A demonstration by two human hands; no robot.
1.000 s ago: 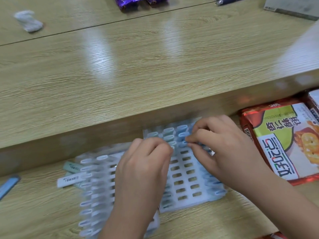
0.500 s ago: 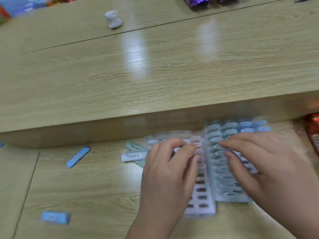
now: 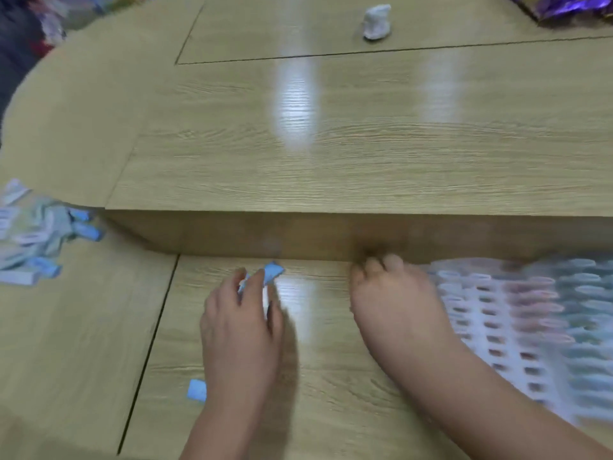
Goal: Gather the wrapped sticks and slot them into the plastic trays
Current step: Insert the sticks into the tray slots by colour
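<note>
Crumpled tissue (image 3: 376,21) and purple packet (image 3: 564,5) (blurred) on wooden table (image 3: 365,144).

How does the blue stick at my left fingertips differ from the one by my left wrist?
The upper blue stick seems pinched by the left hand; the lower blue stick lies unheld. The upper one is tilted and mostly visible; the lower is partly hidden by the wrist. Both are light blue.

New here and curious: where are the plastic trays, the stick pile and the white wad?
plastic trays (image 3: 517,327), head view, slotted middle.
stick pile (image 3: 36,235), head view, heap's centre.
white wad (image 3: 377,21), head view, its centre.
</note>
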